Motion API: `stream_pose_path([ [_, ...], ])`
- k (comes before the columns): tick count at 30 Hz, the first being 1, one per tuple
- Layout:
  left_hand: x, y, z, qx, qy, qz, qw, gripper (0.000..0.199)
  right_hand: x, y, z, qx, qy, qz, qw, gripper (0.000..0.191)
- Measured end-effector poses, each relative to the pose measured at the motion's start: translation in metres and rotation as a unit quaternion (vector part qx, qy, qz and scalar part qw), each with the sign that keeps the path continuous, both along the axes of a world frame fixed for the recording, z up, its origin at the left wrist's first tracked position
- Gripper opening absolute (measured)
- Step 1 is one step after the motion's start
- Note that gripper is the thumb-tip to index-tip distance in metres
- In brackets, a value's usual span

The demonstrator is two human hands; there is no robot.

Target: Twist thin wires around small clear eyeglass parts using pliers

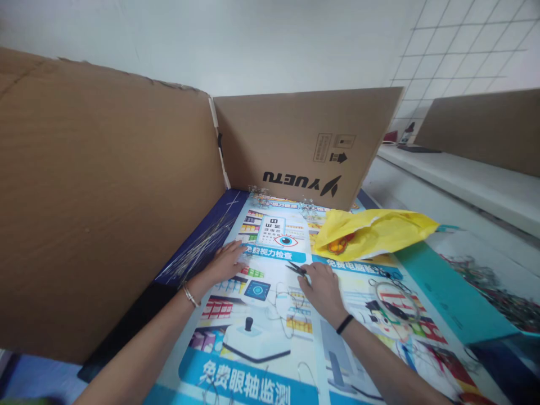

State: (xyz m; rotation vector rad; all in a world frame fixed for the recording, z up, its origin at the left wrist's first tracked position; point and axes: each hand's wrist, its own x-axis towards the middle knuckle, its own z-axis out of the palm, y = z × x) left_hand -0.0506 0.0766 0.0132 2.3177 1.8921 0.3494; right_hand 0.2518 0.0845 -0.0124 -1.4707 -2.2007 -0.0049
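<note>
My right hand (324, 287) grips a small pair of dark-jawed pliers (296, 269), jaws pointing left, low over a printed poster (270, 281). My left hand (225, 261) reaches across the poster's left side, fingers stretched forward and thumb apart, with nothing visible in it. Beside that hand, a loose bundle of thin straight wires (196, 250) lies on the dark blue strip. Between and below my hands is a bent thin wire shape (283, 304), faint against the print. Another curved wire (307, 377) lies nearer to me.
Cardboard panels stand at the left (105, 197) and back (291, 135). A yellow plastic bag (379, 228) lies at back right, above a pale ring (399, 304). At right, a teal-sided box (455, 292) holds tangled wire pieces (493, 287). Small wire clusters (309, 208) sit by the back panel.
</note>
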Motion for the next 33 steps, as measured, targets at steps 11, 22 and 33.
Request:
stream_pose_path([
  [11,0.022,-0.072,0.022,-0.037,0.005,-0.064,0.997,0.043,-0.009,-0.008,0.011,-0.019,-0.048,0.006,0.999,0.028],
  [22,0.028,-0.124,0.037,-0.048,-0.077,-0.147,0.985,0.026,-0.007,-0.051,0.020,-0.062,-0.053,0.107,0.991,0.030],
  [33,0.035,-0.145,0.030,-0.099,-0.089,-0.231,0.964,0.020,-0.049,-0.065,0.011,-0.063,-0.047,0.101,0.992,0.025],
])
